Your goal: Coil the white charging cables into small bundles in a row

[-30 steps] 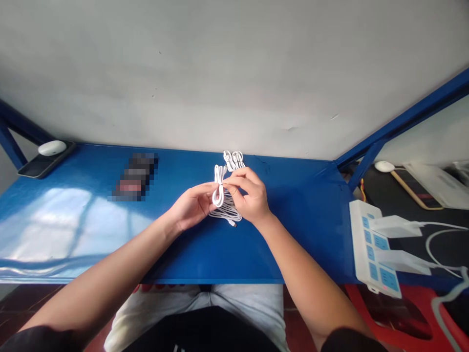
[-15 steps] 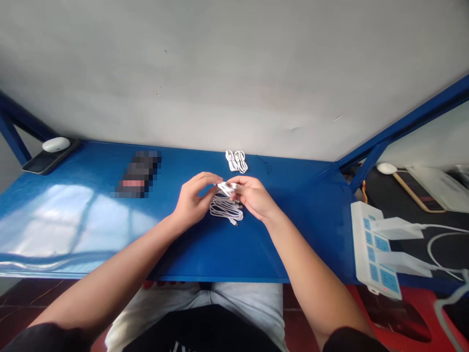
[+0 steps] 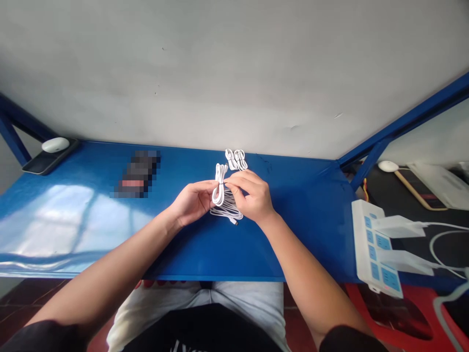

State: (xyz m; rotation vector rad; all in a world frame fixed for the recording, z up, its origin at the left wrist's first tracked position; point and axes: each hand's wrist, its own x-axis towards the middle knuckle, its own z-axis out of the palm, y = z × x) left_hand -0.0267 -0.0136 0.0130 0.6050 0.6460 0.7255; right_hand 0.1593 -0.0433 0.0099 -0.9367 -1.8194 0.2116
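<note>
My left hand and my right hand meet over the middle of the blue table. Both hold a white charging cable, folded into a narrow upright loop, and my right fingers pinch it at its waist. Its looser coils lie on the table under my hands, ending in a small plug. Just beyond my fingertips lie several small bundled white cables. They touch neither hand.
A pixelated object lies on the table to the left. Behind it, a phone carries a white round puck. At right stand a white power strip with chargers plugged in, a second phone and puck, and a red stool below.
The cable bundle has gone from lying flat between my fingertips to standing as an upright loop. My hands have shifted slightly, with the left one lower and the right one nearer the loop.
</note>
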